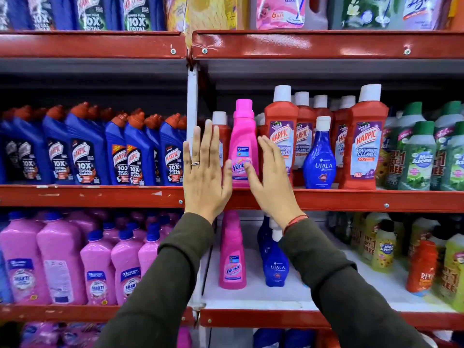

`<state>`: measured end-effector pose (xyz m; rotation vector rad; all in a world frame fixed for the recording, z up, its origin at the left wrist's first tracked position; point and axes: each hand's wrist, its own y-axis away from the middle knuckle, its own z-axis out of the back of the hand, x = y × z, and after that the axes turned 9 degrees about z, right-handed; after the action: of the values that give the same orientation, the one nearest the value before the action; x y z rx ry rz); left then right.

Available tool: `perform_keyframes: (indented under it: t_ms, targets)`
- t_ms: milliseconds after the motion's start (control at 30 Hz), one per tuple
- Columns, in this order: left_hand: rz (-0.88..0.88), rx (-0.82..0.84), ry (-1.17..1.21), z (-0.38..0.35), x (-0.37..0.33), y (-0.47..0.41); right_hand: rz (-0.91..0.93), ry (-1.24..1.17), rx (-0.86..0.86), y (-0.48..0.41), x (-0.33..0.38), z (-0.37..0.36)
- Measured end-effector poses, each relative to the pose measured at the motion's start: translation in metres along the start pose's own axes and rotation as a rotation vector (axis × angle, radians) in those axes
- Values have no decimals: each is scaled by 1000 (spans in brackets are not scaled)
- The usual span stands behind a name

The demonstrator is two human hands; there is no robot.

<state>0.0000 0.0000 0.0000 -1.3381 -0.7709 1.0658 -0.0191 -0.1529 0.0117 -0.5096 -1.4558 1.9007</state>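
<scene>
A pink Vanish bottle [243, 136] stands upright at the front edge of the middle red shelf [351, 199]. My left hand [204, 172] is spread flat just left of the bottle, fingers straight and pointing up, a ring on one finger. My right hand [272, 177] is on the bottle's right side with straight fingers. Both thumbs lie against the bottle's lower label. Neither hand curls round it. Red Harpic bathroom cleaner bottles [281, 136] stand directly behind and to the right.
Blue Harpic bottles [130, 151] fill the shelf bay to the left. A blue Ujala bottle [319, 156] and green Max Kleen bottles [421, 156] stand to the right. The shelf below holds another Vanish bottle [232, 257], an Ujala bottle [276, 262] and pink Shakti bottles [98, 270].
</scene>
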Motion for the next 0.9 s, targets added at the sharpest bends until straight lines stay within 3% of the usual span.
perform_keyframes:
  t_ms: [200,433,900]
  targets:
    - [84,68,7,-7,40,24,-325,-250,72,-21,3,-12]
    - [94,117,-14,-23,60,39,-515,-486,110,-31,-4,-13]
    - [80,128,-51,-28,63,40,-409,-654,-33,-36,3,-1]
